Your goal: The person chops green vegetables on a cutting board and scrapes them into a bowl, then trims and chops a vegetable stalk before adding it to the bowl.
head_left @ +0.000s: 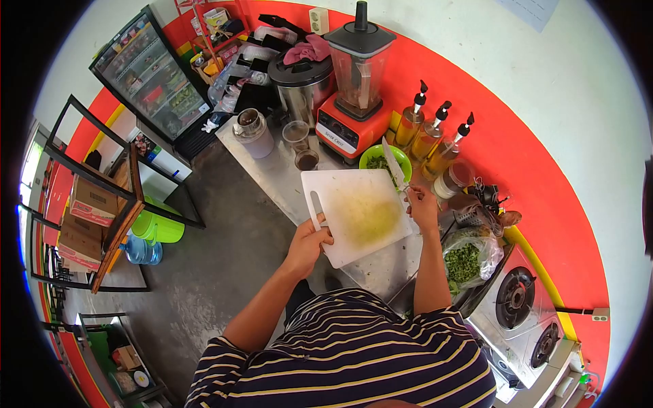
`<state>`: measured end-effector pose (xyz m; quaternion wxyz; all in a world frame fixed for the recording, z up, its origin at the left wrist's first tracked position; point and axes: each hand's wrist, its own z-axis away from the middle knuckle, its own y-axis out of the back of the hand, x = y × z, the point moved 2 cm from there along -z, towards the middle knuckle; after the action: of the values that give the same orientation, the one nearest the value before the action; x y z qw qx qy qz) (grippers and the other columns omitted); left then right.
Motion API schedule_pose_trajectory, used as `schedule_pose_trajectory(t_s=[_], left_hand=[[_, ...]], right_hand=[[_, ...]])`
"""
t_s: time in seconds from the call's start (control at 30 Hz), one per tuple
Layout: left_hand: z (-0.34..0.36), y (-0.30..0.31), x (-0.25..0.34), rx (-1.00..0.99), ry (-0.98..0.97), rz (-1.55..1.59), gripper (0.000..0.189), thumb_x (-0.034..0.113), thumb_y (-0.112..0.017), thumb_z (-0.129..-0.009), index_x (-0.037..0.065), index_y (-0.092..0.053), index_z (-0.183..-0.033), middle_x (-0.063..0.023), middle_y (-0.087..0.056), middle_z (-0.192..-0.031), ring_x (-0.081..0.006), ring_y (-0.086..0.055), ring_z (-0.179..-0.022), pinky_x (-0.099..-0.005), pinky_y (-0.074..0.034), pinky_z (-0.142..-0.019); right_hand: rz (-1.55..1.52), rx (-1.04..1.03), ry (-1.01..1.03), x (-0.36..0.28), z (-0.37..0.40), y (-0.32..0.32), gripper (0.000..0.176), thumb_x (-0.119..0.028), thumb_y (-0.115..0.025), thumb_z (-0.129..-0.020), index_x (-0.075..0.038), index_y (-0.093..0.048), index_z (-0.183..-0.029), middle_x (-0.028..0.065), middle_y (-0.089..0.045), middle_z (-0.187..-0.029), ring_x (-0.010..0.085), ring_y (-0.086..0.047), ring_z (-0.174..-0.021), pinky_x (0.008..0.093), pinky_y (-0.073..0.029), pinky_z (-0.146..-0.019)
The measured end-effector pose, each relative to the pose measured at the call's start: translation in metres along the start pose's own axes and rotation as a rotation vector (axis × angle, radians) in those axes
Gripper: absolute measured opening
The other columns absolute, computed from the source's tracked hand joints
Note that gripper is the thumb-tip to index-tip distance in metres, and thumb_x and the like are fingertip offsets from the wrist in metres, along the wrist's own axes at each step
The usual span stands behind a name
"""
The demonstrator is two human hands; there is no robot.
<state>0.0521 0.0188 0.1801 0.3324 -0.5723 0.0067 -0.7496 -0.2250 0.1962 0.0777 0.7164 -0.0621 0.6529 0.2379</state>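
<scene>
My left hand [309, 245] grips the handle side of a white cutting board [340, 197], its thumb on top. A yellow-green stain covers the board's lower right part. The board is held above the metal counter [398, 262], slightly tilted. In my right hand [423, 207] is a knife [393, 163], closed around its handle, the blade pointing up and away over a green bowl [406, 163]. Chopped green leaves [378, 163] lie in that bowl, just beyond the board's far edge. A clear plastic bag of chopped greens [462, 264] rests right of my right forearm.
Behind the bowl stands a red blender [343, 126]. Pump bottles [425, 139] of yellow liquid line the wall. Two plastic cups [306, 160] sit left of the blender. A gas stove [513, 299] is at the right, a wooden shelf with boxes [95, 200] at the left.
</scene>
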Motion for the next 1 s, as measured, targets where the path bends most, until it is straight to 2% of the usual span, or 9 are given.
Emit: schedule_pose_trajectory(t_s=[0.1,0.2,0.3,0.33,0.4,0.53,0.8,1.0], left_hand=[[0.0,-0.002,0.001,0.017,0.008,-0.013,0.054,-0.005,-0.049,-0.083,0.0,-0.057,-0.135,-0.002,-0.065,-0.095,-0.0096,-0.057,-0.081,-0.0245,-0.046,-0.075],[-0.003,0.002,-0.004,-0.017,-0.021,-0.096,0.06,-0.007,-0.045,-0.08,-0.002,-0.053,-0.139,-0.0065,-0.07,-0.098,-0.0107,-0.061,-0.082,-0.0234,-0.047,-0.08],[-0.001,0.002,-0.006,-0.048,-0.048,-0.146,0.061,-0.008,-0.046,-0.078,-0.003,-0.054,-0.138,-0.0044,-0.068,-0.093,-0.0096,-0.057,-0.079,-0.0226,-0.045,-0.079],[0.0,0.001,-0.007,-0.049,-0.046,-0.146,0.061,-0.008,-0.046,-0.078,-0.003,-0.054,-0.138,-0.0044,-0.068,-0.093,-0.0096,-0.057,-0.079,-0.0226,-0.045,-0.079],[0.0,-0.003,-0.007,-0.061,-0.067,-0.149,0.056,-0.007,-0.048,-0.08,-0.001,-0.06,-0.134,0.0029,-0.059,-0.084,-0.0055,-0.048,-0.075,-0.0197,-0.04,-0.073],[-0.007,-0.009,-0.009,-0.065,-0.058,-0.119,0.056,-0.006,-0.048,-0.08,-0.001,-0.059,-0.135,0.0025,-0.06,-0.084,-0.0047,-0.049,-0.075,-0.0194,-0.041,-0.072],[-0.021,-0.01,0.001,-0.017,-0.062,-0.031,0.054,-0.005,-0.048,-0.079,-0.005,-0.06,-0.132,-0.0011,-0.065,-0.09,-0.0063,-0.052,-0.074,-0.021,-0.043,-0.07],[-0.028,-0.001,0.001,0.007,-0.017,-0.025,0.055,-0.005,-0.048,-0.079,-0.003,-0.061,-0.132,-0.0005,-0.062,-0.086,-0.0069,-0.05,-0.073,-0.0212,-0.041,-0.069]], right_hand=[[-0.145,-0.024,-0.11,-0.01,0.001,-0.004,0.031,-0.023,-0.062,-0.099,0.002,-0.057,-0.116,0.0098,-0.067,-0.077,0.0136,-0.055,-0.046,0.0275,-0.042,-0.042],[-0.314,-0.055,-0.219,-0.008,-0.009,-0.008,0.028,-0.023,-0.06,-0.101,0.0,-0.052,-0.115,0.0111,-0.065,-0.076,0.0147,-0.054,-0.046,0.0286,-0.041,-0.04],[-0.366,-0.087,-0.255,-0.005,-0.015,-0.013,0.025,-0.023,-0.058,-0.102,-0.001,-0.052,-0.111,0.0119,-0.064,-0.075,0.0155,-0.054,-0.046,0.0292,-0.041,-0.04],[-0.367,-0.085,-0.257,-0.004,-0.014,-0.014,0.025,-0.023,-0.058,-0.102,-0.001,-0.052,-0.111,0.0119,-0.064,-0.075,0.0155,-0.054,-0.046,0.0292,-0.041,-0.04],[-0.268,-0.064,-0.227,-0.007,-0.013,-0.018,0.024,-0.026,-0.058,-0.103,-0.003,-0.051,-0.107,0.0098,-0.062,-0.074,0.0148,-0.053,-0.045,0.0278,-0.04,-0.039],[-0.176,-0.017,-0.256,-0.014,-0.002,-0.015,0.025,-0.027,-0.058,-0.102,-0.004,-0.051,-0.106,0.0099,-0.062,-0.072,0.0147,-0.053,-0.044,0.0282,-0.039,-0.037],[-0.135,-0.076,-0.277,-0.012,0.04,0.006,0.024,-0.026,-0.06,-0.101,-0.005,-0.05,-0.104,0.0105,-0.063,-0.072,0.0147,-0.053,-0.043,0.0291,-0.039,-0.036],[-0.109,-0.104,-0.327,-0.015,0.078,0.022,0.024,-0.027,-0.06,-0.1,-0.005,-0.05,-0.104,0.0099,-0.063,-0.072,0.0142,-0.053,-0.042,0.0286,-0.038,-0.036]])
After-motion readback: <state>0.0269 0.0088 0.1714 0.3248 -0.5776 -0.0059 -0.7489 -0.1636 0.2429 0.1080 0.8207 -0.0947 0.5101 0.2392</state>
